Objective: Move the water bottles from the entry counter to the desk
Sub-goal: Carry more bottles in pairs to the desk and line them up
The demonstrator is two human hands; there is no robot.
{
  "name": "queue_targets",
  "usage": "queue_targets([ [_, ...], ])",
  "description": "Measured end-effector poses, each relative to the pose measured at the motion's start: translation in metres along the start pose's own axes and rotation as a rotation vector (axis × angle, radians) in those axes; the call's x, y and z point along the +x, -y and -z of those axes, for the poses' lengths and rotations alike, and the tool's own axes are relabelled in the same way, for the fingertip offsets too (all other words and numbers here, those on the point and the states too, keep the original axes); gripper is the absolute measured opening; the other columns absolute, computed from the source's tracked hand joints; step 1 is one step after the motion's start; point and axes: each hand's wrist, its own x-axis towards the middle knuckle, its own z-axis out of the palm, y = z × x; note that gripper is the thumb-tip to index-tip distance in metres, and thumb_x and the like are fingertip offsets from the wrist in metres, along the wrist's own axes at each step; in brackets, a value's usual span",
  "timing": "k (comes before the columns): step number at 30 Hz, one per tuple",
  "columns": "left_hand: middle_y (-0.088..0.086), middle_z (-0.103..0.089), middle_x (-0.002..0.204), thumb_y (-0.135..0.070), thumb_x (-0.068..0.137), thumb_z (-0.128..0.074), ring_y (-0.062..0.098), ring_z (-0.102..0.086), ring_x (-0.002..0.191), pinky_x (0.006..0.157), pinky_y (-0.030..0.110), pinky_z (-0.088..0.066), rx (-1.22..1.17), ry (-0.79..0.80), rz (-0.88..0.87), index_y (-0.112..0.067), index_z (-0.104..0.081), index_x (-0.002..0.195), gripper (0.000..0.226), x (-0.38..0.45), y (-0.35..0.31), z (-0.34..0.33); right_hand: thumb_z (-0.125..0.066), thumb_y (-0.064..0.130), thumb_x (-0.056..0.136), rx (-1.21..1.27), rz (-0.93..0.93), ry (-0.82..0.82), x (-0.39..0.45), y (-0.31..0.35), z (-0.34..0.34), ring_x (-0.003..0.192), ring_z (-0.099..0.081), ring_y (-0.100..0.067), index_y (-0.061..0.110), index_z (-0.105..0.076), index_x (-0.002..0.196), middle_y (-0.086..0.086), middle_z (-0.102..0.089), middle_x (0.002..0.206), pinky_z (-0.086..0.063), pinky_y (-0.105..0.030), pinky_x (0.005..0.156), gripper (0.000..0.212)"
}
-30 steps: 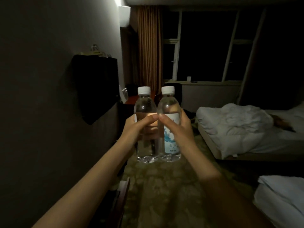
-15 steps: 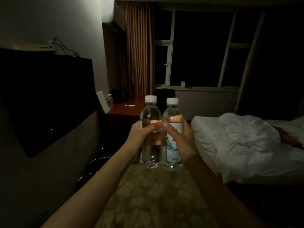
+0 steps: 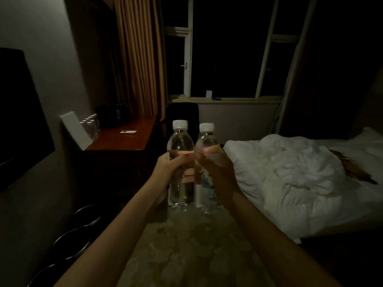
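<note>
Currently mid-carry: left hand point(image 3: 172, 169) and right hand point(image 3: 215, 170) each wrapped round a bottle point(image 3: 180, 146) (upright); next, set down on table point(image 3: 124, 139) at 10 o'clock.

Two bottles stand upright side by side, touching, at frame centre: left bottle point(image 3: 180, 146) in the left hand point(image 3: 172, 170), right bottle point(image 3: 206, 141) in the right hand point(image 3: 215, 172). The desk point(image 3: 124, 139) lies at ten o'clock behind them, a chair point(image 3: 182, 111) at twelve, the bed point(image 3: 300, 177) at three.
</note>
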Motion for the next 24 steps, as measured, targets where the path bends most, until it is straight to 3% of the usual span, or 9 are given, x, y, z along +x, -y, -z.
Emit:
queue_targets([
  [4, 0.005, -0.074, 0.086, -0.029, 0.065, -0.069, 0.016, -0.072, 0.076, 0.057, 0.019, -0.054, -0.056, 0.012, 0.007, -0.008, -0.06, 0.104, 0.045, 0.107, 0.015, 0.0, -0.065, 0.033, 0.083, -0.046, 0.001, -0.01, 0.102, -0.029, 0.007, 0.107, -0.058, -0.027, 0.007, -0.056, 0.117, -0.013, -0.06, 0.117, -0.048, -0.04, 0.092, 0.044],
  [7, 0.0, -0.075, 0.075, -0.03, 0.063, -0.068, 0.013, -0.072, 0.069, 0.053, 0.017, -0.053, -0.052, 0.051, -0.003, -0.013, -0.063, 0.092, 0.034, 0.179, 0.025, -0.004, -0.066, 0.049, 0.071, -0.006, -0.083, 0.035, 0.169, -0.049, 0.013, 0.099, -0.06, -0.021, 0.017, -0.058, 0.108, -0.009, -0.062, 0.112, -0.049, -0.032, 0.082, 0.05],
  [9, 0.0, -0.075, 0.071, -0.028, 0.066, -0.068, 0.012, -0.072, 0.066, 0.051, 0.017, -0.053, -0.053, 0.057, -0.003, -0.013, -0.064, 0.089, 0.027, 0.226, 0.037, -0.007, -0.064, 0.052, 0.064, 0.033, -0.071, 0.005, 0.212, -0.07, 0.017, 0.095, -0.062, -0.022, 0.027, -0.057, 0.095, -0.006, -0.063, 0.104, -0.051, -0.033, 0.079, 0.04],
  [12, 0.002, -0.074, 0.074, -0.028, 0.065, -0.068, 0.014, -0.072, 0.068, 0.054, 0.019, -0.054, -0.054, 0.026, -0.008, -0.01, -0.063, 0.092, 0.032, 0.297, 0.061, -0.008, -0.067, 0.039, 0.076, 0.011, -0.018, 0.004, 0.282, -0.106, 0.023, 0.093, -0.064, -0.025, 0.031, -0.055, 0.087, -0.005, -0.064, 0.098, -0.054, -0.039, 0.08, 0.018],
  [15, 0.004, -0.073, 0.082, -0.026, 0.069, -0.068, 0.018, -0.071, 0.076, 0.06, 0.023, -0.055, -0.044, -0.017, -0.026, -0.01, -0.063, 0.095, 0.032, 0.369, 0.083, -0.009, -0.067, 0.04, 0.074, 0.023, 0.031, 0.071, 0.357, -0.139, 0.029, 0.087, -0.067, -0.027, 0.031, -0.059, 0.079, -0.003, -0.066, 0.088, -0.055, -0.048, 0.082, 0.013],
  [18, 0.004, -0.073, 0.083, -0.026, 0.071, -0.067, 0.02, -0.071, 0.079, 0.063, 0.026, -0.056, 0.004, -0.055, -0.035, -0.014, -0.064, 0.092, 0.025, 0.442, 0.091, -0.008, -0.066, 0.027, 0.082, 0.087, 0.023, 0.113, 0.435, -0.165, 0.03, 0.077, -0.069, -0.016, 0.034, -0.067, 0.07, 0.005, -0.07, 0.074, -0.058, -0.035, 0.074, 0.013],
  [20, 0.003, -0.073, 0.078, -0.02, 0.075, -0.066, 0.018, -0.072, 0.076, 0.062, 0.025, -0.056, 0.01, -0.094, -0.039, -0.015, -0.064, 0.089, 0.015, 0.489, 0.095, -0.003, -0.067, 0.026, 0.082, 0.12, 0.0, 0.142, 0.486, -0.179, 0.026, 0.077, -0.069, -0.011, 0.036, -0.068, 0.077, 0.006, -0.072, 0.08, -0.057, -0.025, 0.067, 0.011],
  [21, 0.003, -0.074, 0.077, -0.017, 0.079, -0.064, 0.018, -0.072, 0.075, 0.061, 0.026, -0.056, 0.021, -0.116, -0.038, -0.015, -0.064, 0.089, 0.01, 0.51, 0.097, 0.002, -0.067, 0.028, 0.082, 0.134, -0.014, 0.159, 0.509, -0.185, 0.022, 0.083, -0.069, -0.016, 0.031, -0.066, 0.086, 0.0, -0.071, 0.091, -0.057, -0.03, 0.07, 0.005],
  [24, 0.004, -0.073, 0.08, -0.016, 0.082, -0.061, 0.021, -0.071, 0.079, 0.065, 0.029, -0.057, 0.066, -0.169, -0.05, -0.016, -0.067, 0.087, 0.007, 0.57, 0.102, 0.024, -0.069, 0.025, 0.08, 0.193, -0.036, 0.204, 0.573, -0.204, 0.002, 0.095, -0.066, -0.033, 0.01, -0.059, 0.102, -0.021, -0.064, 0.108, -0.055, -0.048, 0.082, 0.028],
])
